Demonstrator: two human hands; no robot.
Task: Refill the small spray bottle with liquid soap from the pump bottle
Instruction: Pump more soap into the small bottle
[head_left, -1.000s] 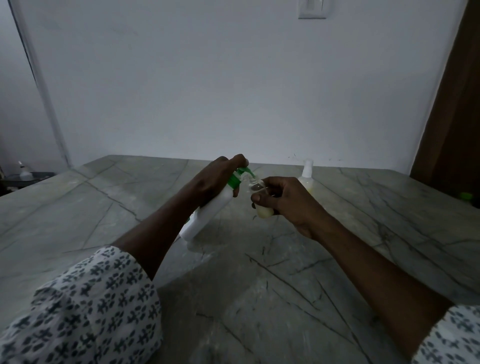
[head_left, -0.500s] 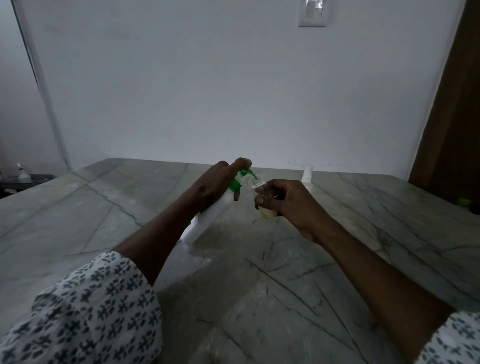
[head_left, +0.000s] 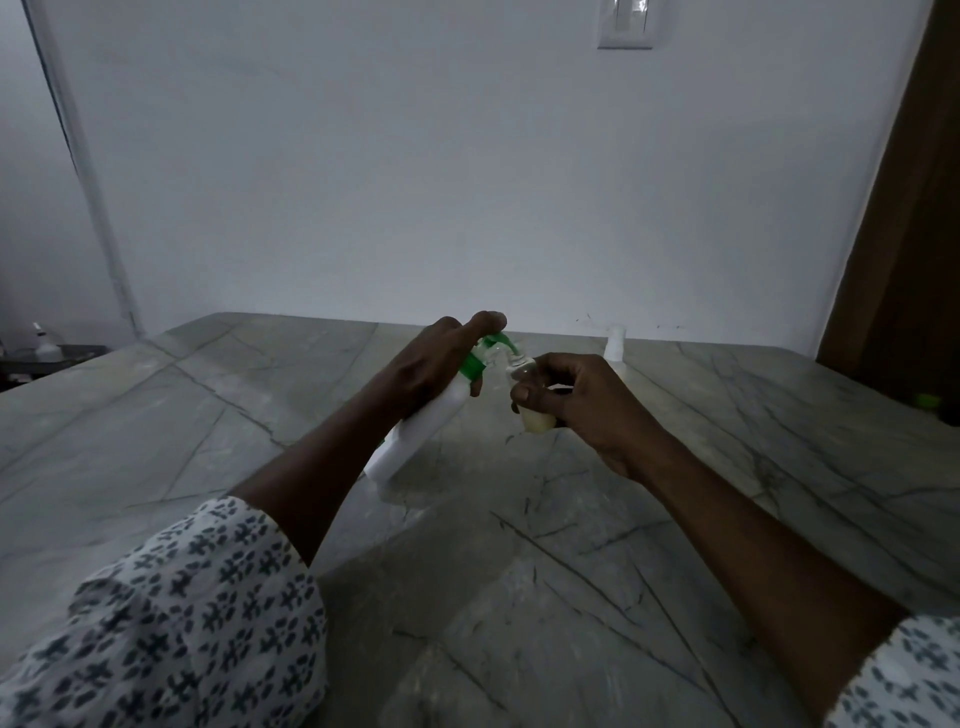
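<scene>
Left hand: my left hand (head_left: 431, 364) grips the upper part of the pump bottle (head_left: 415, 431), with one finger (head_left: 485, 320) curled over the top of the pump head.
Pump bottle: white body with a green collar (head_left: 471, 366), tilted towards the right, lower corner on or just above the desk (head_left: 208, 415); I cannot tell which.
Nozzle: the spout (head_left: 503, 344) points down at the open mouth of the small spray bottle (head_left: 536, 420).
Right hand: my right hand (head_left: 587, 400) is wrapped round the small spray bottle and holds it above the desk, just right of the pump.
Small spray bottle: clear, roughly upright, with pale creamy liquid in its lower part.
White cap (head_left: 615, 344): upright on the desk behind my right hand, near the wall.
Sleeves: patterned white cloth (head_left: 197, 613) on both forearms.
Wall: a switch plate (head_left: 625, 23) at the top.
</scene>
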